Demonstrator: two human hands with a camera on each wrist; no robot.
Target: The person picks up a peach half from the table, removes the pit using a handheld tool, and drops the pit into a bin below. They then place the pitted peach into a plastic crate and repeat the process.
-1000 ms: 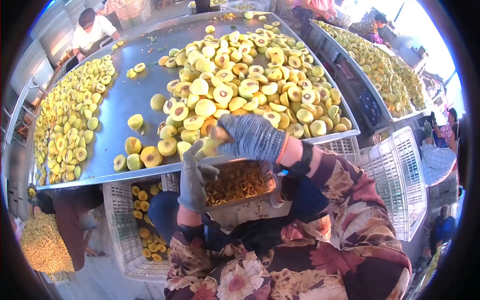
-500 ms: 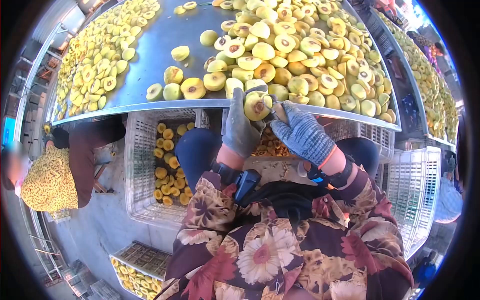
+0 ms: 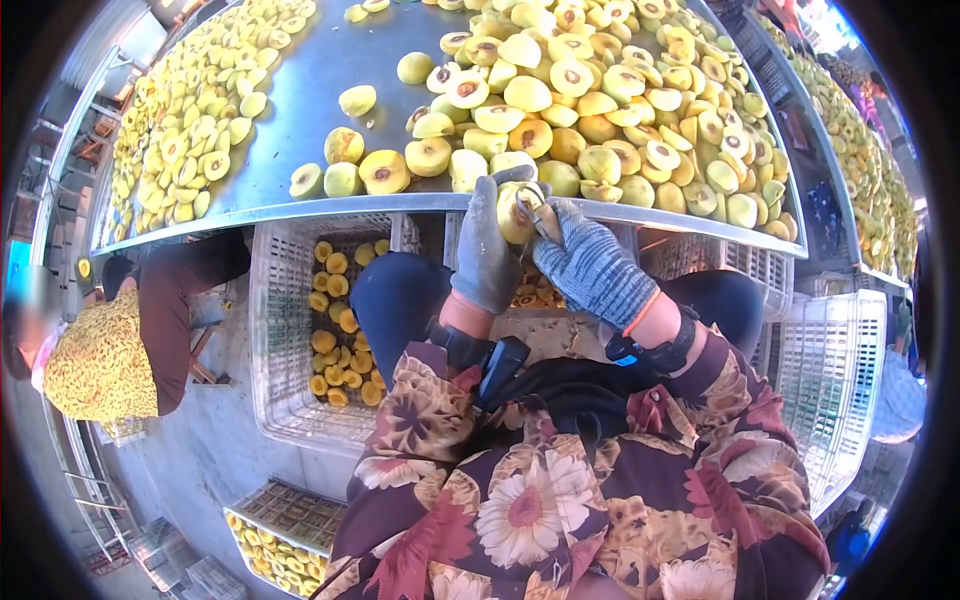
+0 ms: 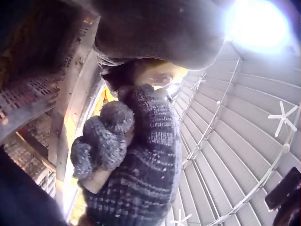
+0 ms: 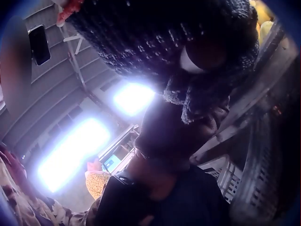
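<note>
A halved yellow-green fruit point(image 3: 515, 214) is held at the table's front edge between both gloved hands. The left hand point(image 3: 484, 250), in a grey glove, grips it from the left side. A tool with a wooden handle point(image 3: 546, 222) is gripped in the right hand point(image 3: 595, 265), its metal end against the fruit. In the left wrist view the right hand's knit glove point(image 4: 146, 155) curls round the handle point(image 4: 96, 181), and the fruit's cut face point(image 4: 162, 75) shows above. The right wrist view is dark; the knit glove point(image 5: 164, 42) fills its top.
Halved fruit point(image 3: 600, 110) lies heaped on the metal table point(image 3: 300, 130), with another heap at left. Below stand a crate point(image 3: 300, 425) of hollowed halves, a container of orange-brown pieces point(image 3: 537, 292) and a white crate point(image 3: 825, 400). A seated person point(image 3: 105, 355) is at left.
The view has tilted down from the first frame. Both hands have come together at the table edge; over the last half second the fruit has turned and the tool has moved onto its cut side.
</note>
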